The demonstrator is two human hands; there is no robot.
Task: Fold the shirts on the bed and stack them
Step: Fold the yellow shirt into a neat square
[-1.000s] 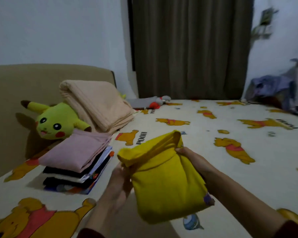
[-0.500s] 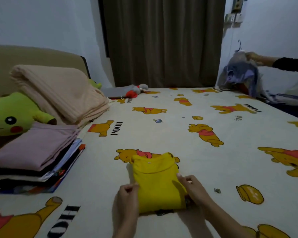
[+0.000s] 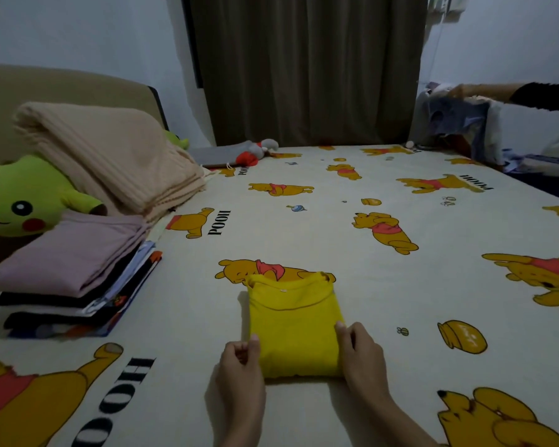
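Head view: a folded yellow shirt (image 3: 292, 327) is laid flat on the bed (image 3: 336, 227), near the front edge, its collar end turned away from the wearer and overlapping a printed bear on the sheet. The shirt is flanked by both hands. The left hand (image 3: 241, 359) is set against the shirt's left lower edge, fingers curled inward with the thumb up along the cloth; whether fabric is actually pinched there cannot be told, since the fingertips are tucked out of sight. The right hand (image 3: 362, 353) is placed on the right lower edge, fingers curled down over the side of the fold and gripping it. The hands are held apart, one on each side of the shirt. To the left, well apart from the shirt, a stack of folded shirts (image 3: 75, 285) is seen, topped by a pale pink one (image 3: 68, 253) over dark and patterned layers. Behind the stack a green plush toy (image 3: 23, 201) is leaned against the headboard (image 3: 62, 91), and a folded beige blanket (image 3: 107, 156) is piled beside it. A small grey and red plush (image 3: 255, 153) is lying at the far side of the bed, below the dark curtain (image 3: 307, 69). At the far right a second person's arm in a dark sleeve (image 3: 542, 95) is stretched over a heap of clothes (image 3: 455, 121).
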